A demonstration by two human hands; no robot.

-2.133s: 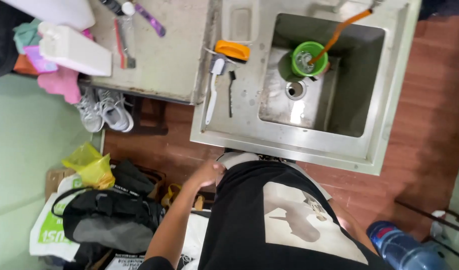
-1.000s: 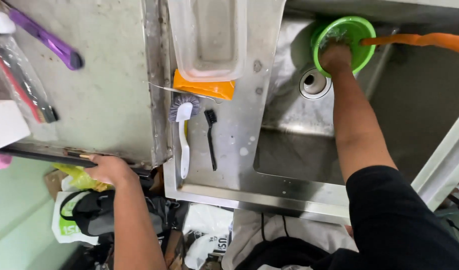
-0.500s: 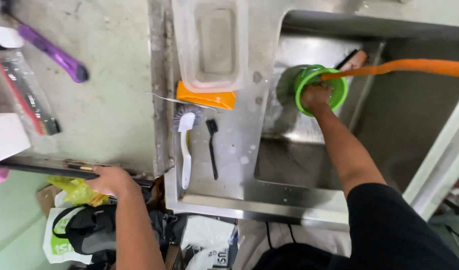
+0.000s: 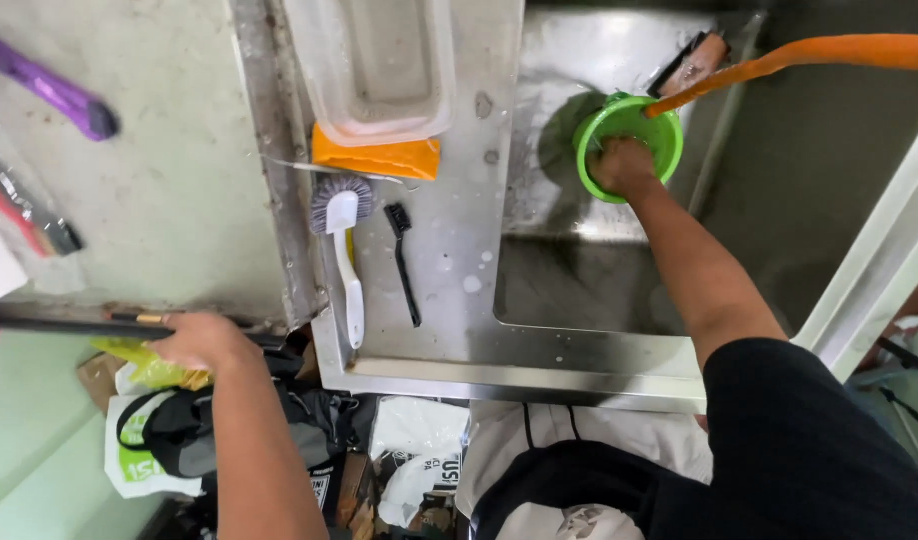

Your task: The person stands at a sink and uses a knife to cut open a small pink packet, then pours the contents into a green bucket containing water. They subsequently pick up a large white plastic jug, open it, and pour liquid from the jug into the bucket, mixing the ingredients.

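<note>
On the steel sink, upper right, the right hand clutches the green bowl under an orange hose — brushes lie left — while the left hand closes on the counter edge.

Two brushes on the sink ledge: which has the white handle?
The larger dish brush with the round grey bristle head; the slimmer brush right of it is all black.

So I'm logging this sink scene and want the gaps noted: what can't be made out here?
Head view only:
- Inside of the green plastic bowl: the right hand covers it.
- Right fingers: hidden inside the bowl.
- Orange hose: its source is cut off by the right edge.
- Purple plastic handle: cut off at the left edge.
</note>
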